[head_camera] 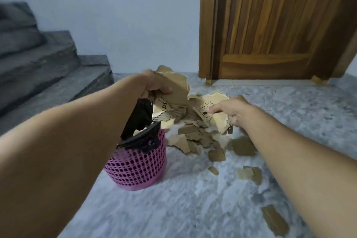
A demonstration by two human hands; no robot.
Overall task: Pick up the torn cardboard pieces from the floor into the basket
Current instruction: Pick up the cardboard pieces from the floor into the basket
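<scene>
The left arm hides the pink basket's (139, 166) near rim. Left hand (154, 86) fingers clamp cardboard pieces (173, 87) above the basket; right hand (231, 110) fingers pinch a printed piece (210, 106) beside it.

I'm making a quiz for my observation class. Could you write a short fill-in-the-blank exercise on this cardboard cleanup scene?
1. The basket standing on the floor is ____ in colour.
2. The left hand grips a bunch of torn ____ above the basket.
3. The black liner is draped over the basket's ____.
4. The right hand pinches a printed cardboard piece in front of the wooden ____.

Missing words: pink; cardboard; rim; door
</scene>
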